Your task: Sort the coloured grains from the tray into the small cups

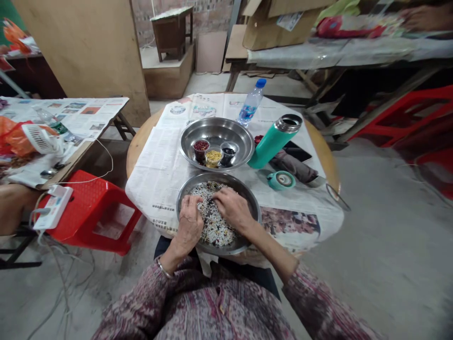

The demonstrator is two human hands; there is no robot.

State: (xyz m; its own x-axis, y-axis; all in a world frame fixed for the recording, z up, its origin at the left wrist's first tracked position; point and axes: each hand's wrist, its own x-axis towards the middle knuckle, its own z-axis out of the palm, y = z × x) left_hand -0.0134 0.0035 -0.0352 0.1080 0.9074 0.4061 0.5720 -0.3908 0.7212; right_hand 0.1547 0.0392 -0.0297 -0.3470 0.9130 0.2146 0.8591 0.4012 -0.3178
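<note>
A steel basin [257,213] at the table's near edge holds a layer of mixed grains [216,232], mostly white with dark and yellow bits. Over its left part is my left hand [190,221], fingers curled together and tips down by the grains; whatever they hold is hidden. My right hand [233,208] reaches in from the right, fingertips pinched at a dark patch of grains, too small to make out. Behind stands a second steel basin [217,126] with three clear cups: red beans [201,145], yellow grains [213,157] and dark beans [228,152].
On the newspaper-covered round table [148,172] are a green flask [274,144], its cap [281,180], a water bottle [251,103] and a dark folded umbrella-like item [295,166]. A red stool [94,212] with a power strip [54,208] stands left. A person's hand [428,18] shows far right.
</note>
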